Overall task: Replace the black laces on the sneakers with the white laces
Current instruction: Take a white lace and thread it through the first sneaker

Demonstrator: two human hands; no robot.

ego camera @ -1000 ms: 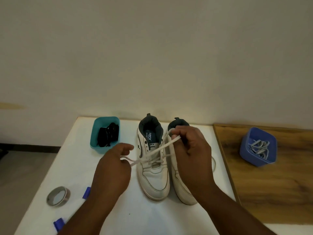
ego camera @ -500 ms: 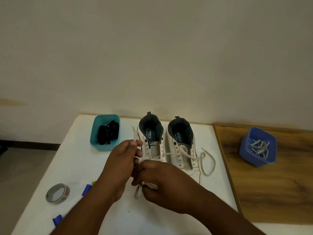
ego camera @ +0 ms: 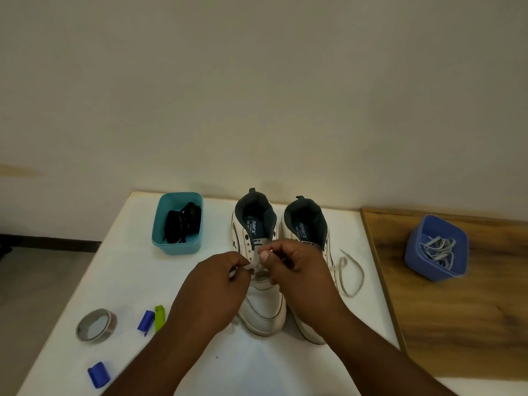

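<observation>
Left hand [ego camera: 213, 284] and right hand [ego camera: 297, 267]: fingers pinched white lace [ego camera: 255, 263] over left sneaker [ego camera: 264, 307] | right sneaker [ego camera: 307, 224] partly hidden | eyelets obscured.

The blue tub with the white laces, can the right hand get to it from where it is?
Probably yes. The blue tub sits open-topped on the wooden board to the right, and only a loose white lace lies between. But the right hand is busy pinching a lace on the left sneaker.
</observation>
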